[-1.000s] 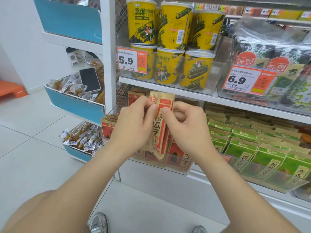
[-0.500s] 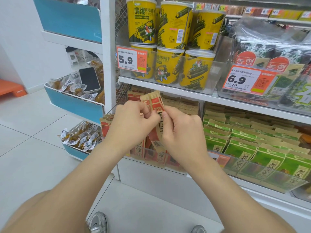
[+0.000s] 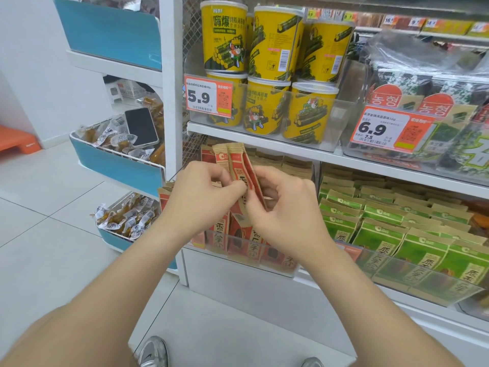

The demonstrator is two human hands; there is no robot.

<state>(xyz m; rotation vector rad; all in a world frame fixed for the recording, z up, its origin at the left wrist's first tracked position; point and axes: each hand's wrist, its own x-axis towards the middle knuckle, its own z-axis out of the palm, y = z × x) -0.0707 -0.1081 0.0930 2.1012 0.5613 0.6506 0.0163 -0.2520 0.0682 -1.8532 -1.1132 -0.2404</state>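
I've got my left hand [image 3: 203, 200] pinching a small bunch of red-and-tan paper snack packets [image 3: 236, 161], right hand [image 3: 288, 210] pinching the other side, fingers curled tight, bunch upright over the clear plastic tray [image 3: 264, 264], left front corner of the white lower shelf [image 3: 251, 290], yellow cardboard tubs [image 3: 267, 109] above.

Matt kraft paper w/ red printed panels on the red packets [image 3: 235, 158]. Glossy yellow tubs [image 3: 264, 107] (lids look like pale plastic). Clear, smooth plastic shelf tray [image 3: 341, 119]. Glossy black phone [image 3: 141, 127]. Smooth floor tiles [image 3: 53, 221], slight sheen.
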